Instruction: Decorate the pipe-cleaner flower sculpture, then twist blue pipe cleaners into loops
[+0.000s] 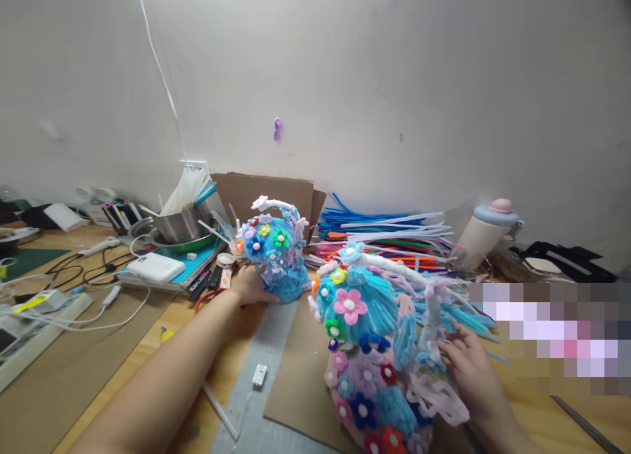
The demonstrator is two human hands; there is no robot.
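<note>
A fuzzy pipe-cleaner lamp-like craft (365,375) stands in front of me, its blue top and lilac body covered with colourful flowers and a white stem arching over it. My right hand (468,362) is at its right side, fingers curled against the post below the stem; the fingertips are partly hidden. A similar pipe-cleaner craft (271,250), with a flowered blue cap and blue base, stands farther back. My left hand (252,284) is closed around the left of its base, thumb in front and the other fingers partly hidden.
Bundled pipe cleaners (384,234) lie behind, near a white bottle (486,234). A steel pot (180,227), white power bank (155,267) and cables stand left. A small white switch box (259,376) lies by the cardboard sheet (300,368). Part of the right side is pixelated.
</note>
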